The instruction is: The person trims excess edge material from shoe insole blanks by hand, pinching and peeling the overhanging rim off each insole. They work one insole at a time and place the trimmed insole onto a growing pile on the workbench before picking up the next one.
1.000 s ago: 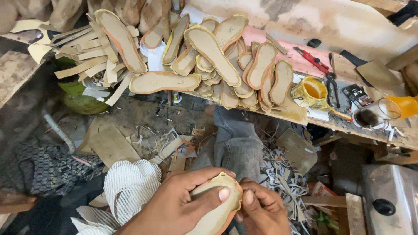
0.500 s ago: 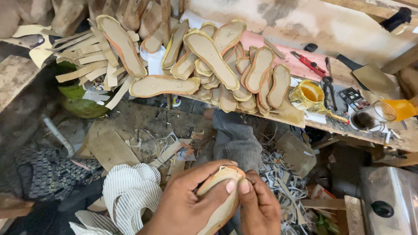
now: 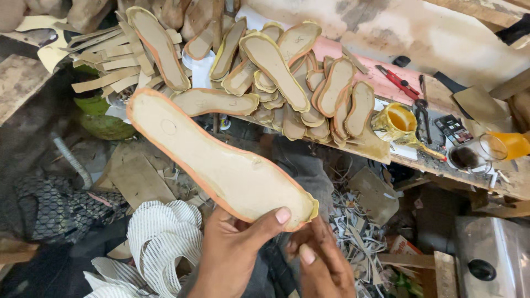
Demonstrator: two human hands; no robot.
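Observation:
A long tan shoe insole (image 3: pixel 215 160) with an orange edge is held up flat toward me, its far end pointing up-left. My left hand (image 3: pixel 237 248) grips its near end, thumb on top. My right hand (image 3: pixel 320 259) sits just beside and under that same end, fingers curled and touching the rim. A pile of similar insoles (image 3: pixel 276 72) lies on the workbench beyond.
The bench holds a yellow glue tin (image 3: pixel 397 121) with a brush, red pliers (image 3: pixel 398 81), scissors (image 3: pixel 422 113), a glass cup (image 3: pixel 469 154) and an orange cup (image 3: pixel 516 144). White mesh fabric (image 3: pixel 160 232) lies at lower left. Scraps (image 3: pixel 359 232) litter the floor.
The insole was seen edge-on and low between both hands; now it is lifted and turned so its flat face shows, reaching up-left across the view.

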